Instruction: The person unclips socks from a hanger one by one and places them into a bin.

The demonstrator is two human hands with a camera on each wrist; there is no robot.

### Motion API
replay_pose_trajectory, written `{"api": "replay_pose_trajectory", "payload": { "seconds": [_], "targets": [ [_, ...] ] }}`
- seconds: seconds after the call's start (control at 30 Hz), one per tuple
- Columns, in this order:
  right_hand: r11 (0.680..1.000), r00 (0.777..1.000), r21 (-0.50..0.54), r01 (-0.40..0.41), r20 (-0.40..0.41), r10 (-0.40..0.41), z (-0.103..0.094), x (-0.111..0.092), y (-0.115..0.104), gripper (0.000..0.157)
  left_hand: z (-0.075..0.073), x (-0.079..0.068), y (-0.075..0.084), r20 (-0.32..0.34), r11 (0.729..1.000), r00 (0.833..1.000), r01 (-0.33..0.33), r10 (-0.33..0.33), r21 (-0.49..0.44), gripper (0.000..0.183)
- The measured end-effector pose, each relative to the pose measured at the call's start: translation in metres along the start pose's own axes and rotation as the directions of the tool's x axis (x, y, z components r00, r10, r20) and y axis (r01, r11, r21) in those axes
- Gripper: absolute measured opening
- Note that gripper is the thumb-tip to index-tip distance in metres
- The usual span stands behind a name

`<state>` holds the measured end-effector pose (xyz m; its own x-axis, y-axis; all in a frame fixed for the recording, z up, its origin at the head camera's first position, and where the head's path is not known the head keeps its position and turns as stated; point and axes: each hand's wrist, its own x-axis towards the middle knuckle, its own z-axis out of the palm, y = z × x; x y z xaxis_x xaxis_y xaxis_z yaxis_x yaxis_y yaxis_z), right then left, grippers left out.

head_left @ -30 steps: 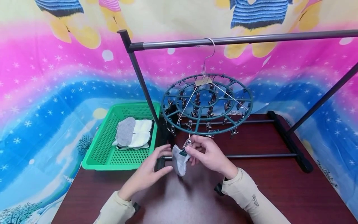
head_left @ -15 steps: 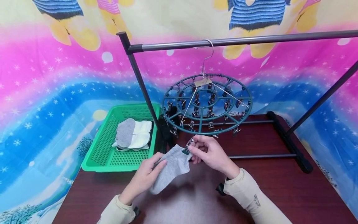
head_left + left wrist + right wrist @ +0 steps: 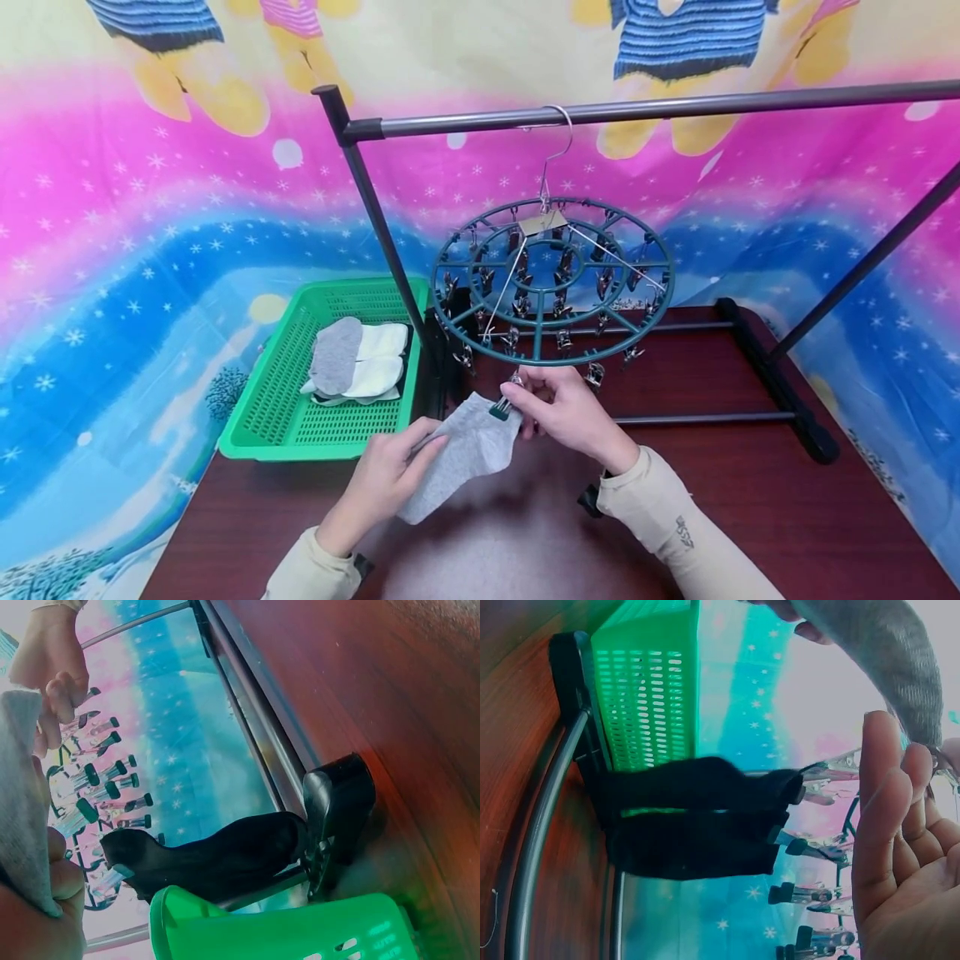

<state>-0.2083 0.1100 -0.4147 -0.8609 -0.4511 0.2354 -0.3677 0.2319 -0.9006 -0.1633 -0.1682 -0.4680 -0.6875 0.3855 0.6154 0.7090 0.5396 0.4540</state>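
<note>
In the head view my left hand [image 3: 386,479] pinches the light grey ankle sock [image 3: 465,458] between thumb and fingers. My right hand [image 3: 566,408] grips a metal clip [image 3: 506,400] with dark green tips, which sits at the sock's cuff. The sock slants down to the left in mid-air. Just above my right hand hangs the round green clip hanger [image 3: 537,329], with several clips dangling from its rings. A pair of black socks [image 3: 697,814] hangs from clips in the right wrist view. The grey sock [image 3: 26,802] crosses the left edge of the left wrist view.
A green basket [image 3: 262,417] stands to the left with folded grey and white socks [image 3: 360,358] in it. The hanger hooks over the rack's top bar [image 3: 675,107]. The rack's feet [image 3: 780,379] and lower bar [image 3: 705,418] rest on the brown table [image 3: 750,517].
My left hand was spread beside the sock a second ago; it has moved in, taken hold of the sock and drawn it out to the left. My right hand stays at the clip.
</note>
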Motion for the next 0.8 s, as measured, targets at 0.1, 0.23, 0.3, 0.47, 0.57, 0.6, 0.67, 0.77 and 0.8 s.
{"api": "replay_pose_trajectory", "payload": {
  "seconds": [0.1, 0.23, 0.3, 0.47, 0.57, 0.6, 0.67, 0.77, 0.8],
  "targets": [
    [1.0, 1.0, -0.004, -0.001, 0.002, 0.001, -0.0007, 0.0006, 0.0025, 0.018, -0.0026, 0.0004, 0.0, -0.002, 1.0, 1.0, -0.009, 0.009, 0.0, 0.016],
    [0.999, 0.999, -0.012, 0.031, 0.012, -0.031, -0.0013, 0.0018, 0.0053, 0.016, -0.0043, 0.0006, -0.0011, -0.003, 1.0, 1.0, -0.015, 0.015, 0.001, 0.016],
    [0.999, 0.999, -0.018, 0.052, 0.01, -0.052, -0.0016, 0.0019, 0.006, 0.014, -0.0046, 0.0002, -0.0016, -0.002, 1.0, 1.0, -0.015, 0.015, -0.004, 0.017],
    [0.994, 0.995, -0.042, 0.097, -0.033, -0.098, -0.0012, 0.002, 0.0087, 0.011, -0.0049, -0.0003, -0.0021, -0.001, 1.0, 1.0, -0.012, 0.012, -0.016, 0.017],
    [0.993, 0.993, -0.039, 0.107, -0.048, -0.109, -0.0004, 0.002, 0.0097, 0.012, -0.0044, -0.0007, -0.0021, 0.001, 1.0, 1.0, -0.012, 0.012, -0.02, 0.017],
    [0.994, 0.993, -0.037, 0.106, -0.05, -0.108, -0.0002, 0.002, 0.0098, 0.012, -0.0042, -0.0009, -0.0022, 0.001, 1.0, 1.0, -0.011, 0.011, -0.02, 0.017],
    [0.994, 0.993, -0.037, 0.105, -0.055, -0.107, 0.0002, 0.002, 0.0099, 0.013, -0.0039, -0.0011, -0.0023, 0.002, 1.0, 1.0, -0.009, 0.009, -0.021, 0.017],
    [0.993, 0.992, -0.06, 0.104, -0.066, -0.108, 0.0005, 0.002, 0.0098, 0.013, -0.0039, -0.0014, -0.0024, 0.002, 1.0, 1.0, -0.003, 0.003, -0.025, 0.017],
    [0.992, 0.991, -0.067, 0.108, -0.07, -0.112, 0.0005, 0.002, 0.0097, 0.013, -0.0039, -0.0015, -0.0024, 0.004, 1.0, 1.0, -0.001, 0.001, -0.029, 0.017]
  ]
}}
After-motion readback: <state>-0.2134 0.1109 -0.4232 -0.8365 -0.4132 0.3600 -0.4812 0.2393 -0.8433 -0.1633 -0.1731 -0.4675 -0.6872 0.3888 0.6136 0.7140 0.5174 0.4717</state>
